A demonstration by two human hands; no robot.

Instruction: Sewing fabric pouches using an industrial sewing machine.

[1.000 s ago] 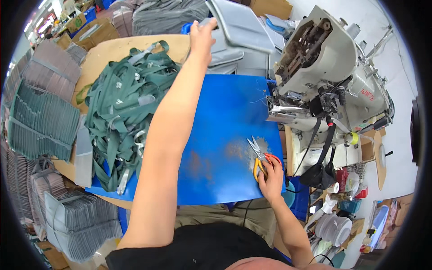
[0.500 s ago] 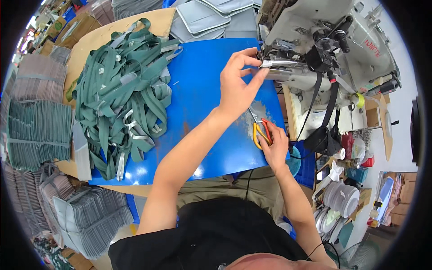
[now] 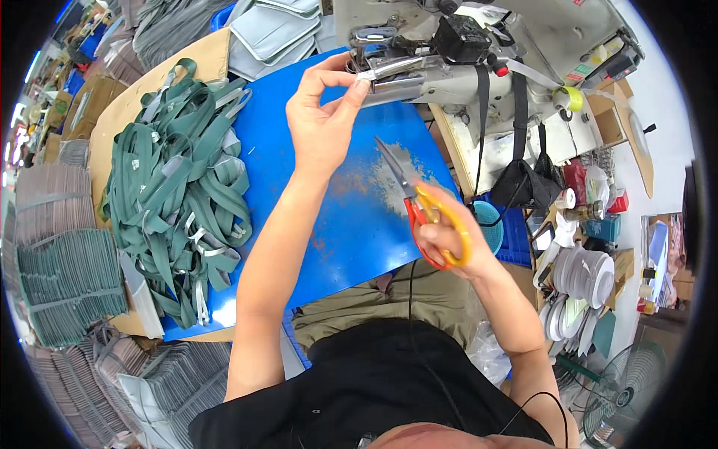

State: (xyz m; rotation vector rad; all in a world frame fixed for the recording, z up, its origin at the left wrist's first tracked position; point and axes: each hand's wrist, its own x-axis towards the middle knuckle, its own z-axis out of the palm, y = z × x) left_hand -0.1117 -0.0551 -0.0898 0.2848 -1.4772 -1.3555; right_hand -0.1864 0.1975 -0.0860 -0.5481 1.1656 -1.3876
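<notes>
My left hand is raised over the far part of the blue tabletop, at the arm of a sewing machine. Its thumb and forefinger are pinched at the end of the shiny metal piece, where a small pale bit shows; what they grip is too small to make out. My right hand holds a pair of scissors with one red and one yellow handle, fingers through the loops. The dark blades point up and left, almost together, above a worn grey patch of the tabletop.
A heap of green straps covers the left of the table. Bundled stacks of panels stand farther left, and grey panels lie behind. Black straps hang from the machine. A teal basket and white spools are at right.
My right hand has picked the scissors up off the tabletop and now holds them by the handles. My left hand stays pinched at the machine. The whole view has shifted.
</notes>
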